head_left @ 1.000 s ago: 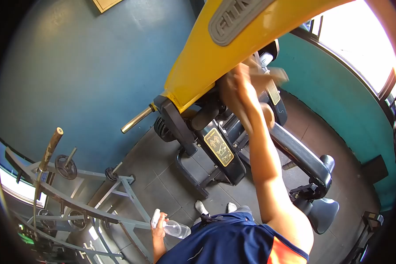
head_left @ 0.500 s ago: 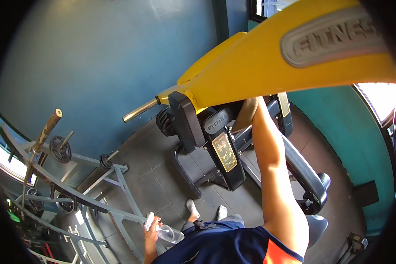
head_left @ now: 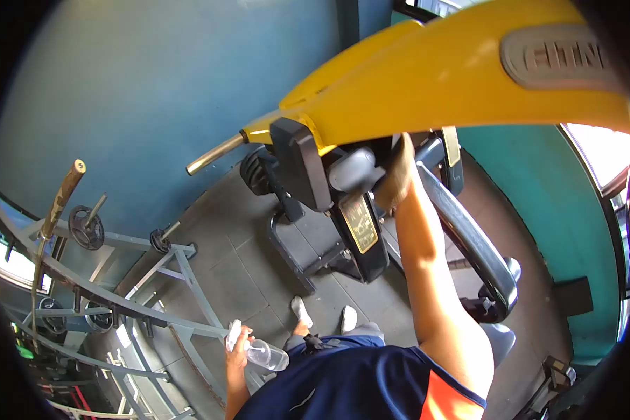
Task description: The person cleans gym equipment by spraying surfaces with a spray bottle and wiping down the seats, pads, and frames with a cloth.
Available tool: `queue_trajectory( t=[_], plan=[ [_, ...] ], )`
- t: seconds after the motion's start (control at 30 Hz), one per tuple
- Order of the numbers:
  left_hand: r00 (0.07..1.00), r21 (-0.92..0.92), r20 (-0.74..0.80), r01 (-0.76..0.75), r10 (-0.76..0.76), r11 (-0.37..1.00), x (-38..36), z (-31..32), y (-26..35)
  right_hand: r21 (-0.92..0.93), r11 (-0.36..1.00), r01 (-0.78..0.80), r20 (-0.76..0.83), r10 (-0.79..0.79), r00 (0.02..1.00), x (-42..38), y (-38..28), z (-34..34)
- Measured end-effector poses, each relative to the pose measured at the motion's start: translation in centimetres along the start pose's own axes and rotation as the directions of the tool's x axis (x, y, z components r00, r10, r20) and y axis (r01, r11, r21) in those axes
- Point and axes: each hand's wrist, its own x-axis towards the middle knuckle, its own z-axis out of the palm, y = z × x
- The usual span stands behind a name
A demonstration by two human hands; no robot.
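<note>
My left hand (head_left: 239, 348) is closed around the neck of a clear spray bottle (head_left: 267, 355) with a white trigger head. The bottle lies tilted beside my waist, with some liquid in it. My right arm stretches forward to the exercise machine, under its yellow arm (head_left: 413, 84). At its end, my right hand (head_left: 407, 164) is in shade and its fingers do not show clearly. A brownish cloth-like thing (head_left: 393, 183) hangs at that hand, near a blurred grey badge (head_left: 352, 169) and a black pad (head_left: 299, 164).
A metal grip (head_left: 217, 154) juts from the yellow arm toward the blue wall (head_left: 189, 77). On the left stands a grey rack (head_left: 189, 283) with a barbell (head_left: 63, 199) and weight plates (head_left: 86, 227). A black padded bar (head_left: 469, 238) slopes down on the right.
The view has shifted slightly. My right hand with the brownish thing has moved relative to the machine, and the grey badge has blurred. My left hand keeps holding the spray bottle.
</note>
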Motion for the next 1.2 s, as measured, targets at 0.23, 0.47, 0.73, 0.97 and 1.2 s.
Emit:
queue_trajectory(
  t=[0.23,0.47,0.73,0.97,1.2],
  plan=[
    [0.993,0.017,-0.073,-0.089,0.09,0.996,0.0,0.3,1.1,0.004,1.0,0.021,0.003,-0.021,1.0,0.9,0.8,0.5],
    [0.997,0.056,-0.012,-0.08,0.081,0.995,2.4,2.0,3.3,-0.09,0.996,0.019,0.172,-0.003,0.985,-7.1,-2.0,-2.8],
    [0.949,0.085,0.236,-0.234,0.209,0.968,11.1,0.6,7.9,0.714,0.611,-0.342,-0.309,0.713,0.629,-14.6,-20.1,-5.1],
    [0.833,0.265,0.457,-0.462,0.311,0.846,19.7,-5.8,17.0,-0.721,0.686,0.099,-0.384,-0.514,0.767,-16.1,-17.2,7.3],
    [0.839,0.419,0.495,-0.457,0.225,0.785,30.0,-14.9,24.6,-0.903,0.409,0.131,-0.154,-0.593,0.79,-15.2,-18.0,8.9]
  ],
)
